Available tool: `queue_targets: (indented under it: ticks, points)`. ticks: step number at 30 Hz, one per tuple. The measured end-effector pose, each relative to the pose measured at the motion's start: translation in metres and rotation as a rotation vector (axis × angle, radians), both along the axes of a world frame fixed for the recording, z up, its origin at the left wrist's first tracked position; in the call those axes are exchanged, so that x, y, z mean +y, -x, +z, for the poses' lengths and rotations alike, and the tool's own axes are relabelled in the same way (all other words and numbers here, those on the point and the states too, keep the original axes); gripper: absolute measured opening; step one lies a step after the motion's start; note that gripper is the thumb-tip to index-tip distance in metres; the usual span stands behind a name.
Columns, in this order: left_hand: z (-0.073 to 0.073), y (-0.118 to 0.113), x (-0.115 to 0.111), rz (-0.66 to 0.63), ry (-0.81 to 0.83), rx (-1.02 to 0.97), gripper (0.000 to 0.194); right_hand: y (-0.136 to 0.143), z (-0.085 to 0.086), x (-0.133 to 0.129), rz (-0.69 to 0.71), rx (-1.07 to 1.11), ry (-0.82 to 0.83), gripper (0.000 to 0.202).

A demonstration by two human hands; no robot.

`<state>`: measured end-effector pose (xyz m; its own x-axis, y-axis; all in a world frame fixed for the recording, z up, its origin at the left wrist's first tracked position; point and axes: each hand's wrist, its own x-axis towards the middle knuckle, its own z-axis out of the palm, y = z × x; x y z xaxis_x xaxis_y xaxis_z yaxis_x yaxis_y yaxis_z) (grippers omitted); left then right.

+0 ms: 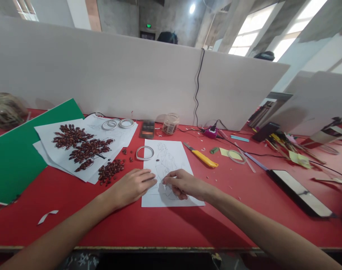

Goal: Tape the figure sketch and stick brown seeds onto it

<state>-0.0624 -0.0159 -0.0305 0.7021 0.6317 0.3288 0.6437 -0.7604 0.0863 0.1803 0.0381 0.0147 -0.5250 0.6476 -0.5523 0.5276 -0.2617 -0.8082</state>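
Note:
A white sheet with a pencil line drawing (185, 161) lies on the red table in front of me. My left hand (137, 185) rests flat, its fingertips on the sheet's left edge. Thumb and forefinger of my right hand (183, 183) are pinched together low over the drawing; whatever is between them is hidden or too small to name. One dark seed (157, 160) sits on the upper part of the drawing. Beyond my left hand is a pile of brown seeds (110, 171). A roll of tape (144, 153) overlaps the sheet's upper left corner.
Sheets bearing a seed-covered tree picture (83, 146) lie left, beside a green board (19, 161). Farther back are tape rolls (126, 123), a phone (147, 129) and a jar (170, 123). A yellow utility knife (203, 157), blade out, lies right of the drawing.

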Motion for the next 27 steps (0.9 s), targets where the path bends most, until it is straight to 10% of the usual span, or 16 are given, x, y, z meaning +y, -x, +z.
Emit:
queue_targets:
  ticks: [14, 21, 27]
  points:
    - [0.009, -0.004, -0.004, 0.004, -0.025, 0.116, 0.035, -0.007, 0.004, -0.001, -0.028, -0.016, -0.010, 0.017]
    - [0.006, -0.004, -0.003, 0.009, -0.047, 0.114, 0.037, -0.013, -0.009, -0.033, 0.211, -0.191, -0.970, 0.039]
    - [0.006, -0.005, -0.004, 0.017, -0.053, 0.138, 0.038, -0.009, -0.028, -0.048, 0.436, -0.463, -1.174, 0.044]
